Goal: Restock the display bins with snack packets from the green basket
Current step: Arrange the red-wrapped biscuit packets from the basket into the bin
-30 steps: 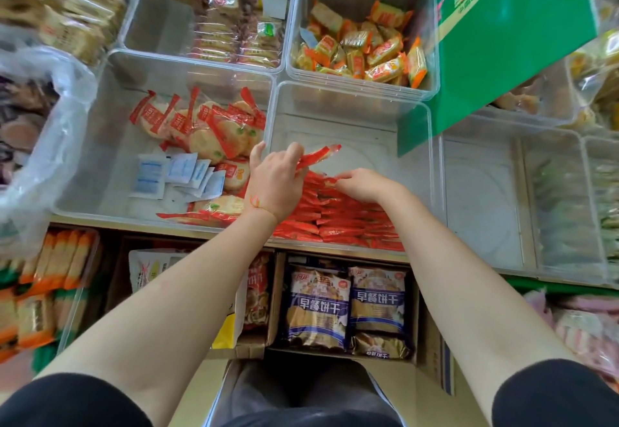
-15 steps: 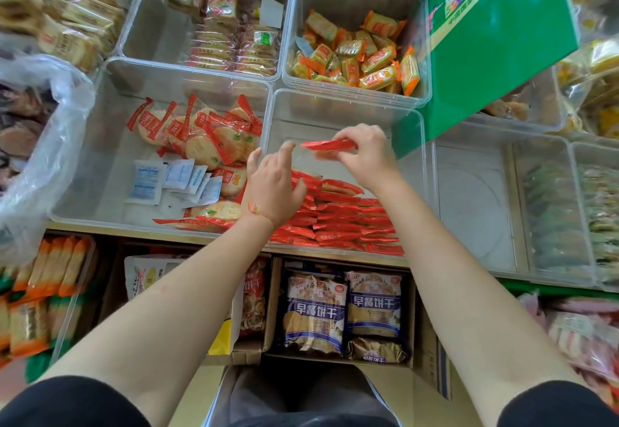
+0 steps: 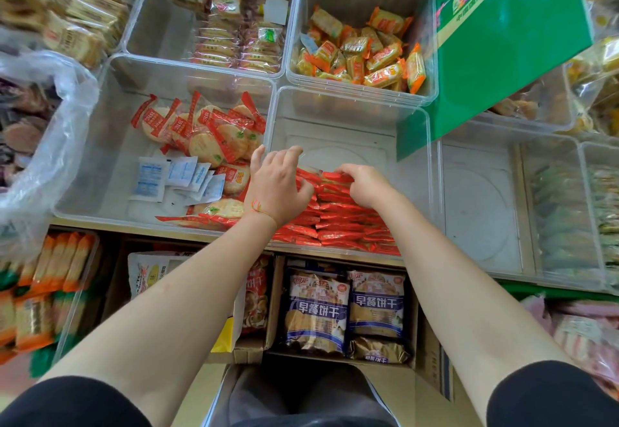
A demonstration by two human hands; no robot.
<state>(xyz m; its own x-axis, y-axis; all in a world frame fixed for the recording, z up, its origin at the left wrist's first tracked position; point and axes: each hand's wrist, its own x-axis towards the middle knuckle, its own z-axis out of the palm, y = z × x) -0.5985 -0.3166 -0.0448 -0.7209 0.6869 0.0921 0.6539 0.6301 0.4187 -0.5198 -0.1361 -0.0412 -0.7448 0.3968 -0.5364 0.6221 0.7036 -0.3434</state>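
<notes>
A row of red snack packets [image 3: 345,222] stands on edge in the near half of a clear display bin [image 3: 351,115]; the bin's far half is bare. My left hand [image 3: 276,188] rests against the row's left side, its fingers relaxed and lifted and its thumb touching the packets. My right hand [image 3: 366,187] is curled over the farthest red packet [image 3: 331,177] at the back end of the row and grips its top edge. No green basket is in view.
To the left, a clear bin [image 3: 100,158] holds round red-wrapped crackers and white sachets. An orange-packet bin [image 3: 361,54] sits behind. A green board [image 3: 509,41] hangs at upper right over an empty clear bin [image 3: 475,212]. Boxed biscuit bags [image 3: 345,312] sit on the shelf below.
Half a second ago my right hand held one red packet up in the air; it has now come down with it onto the far end of the row. My left hand stayed beside the row.
</notes>
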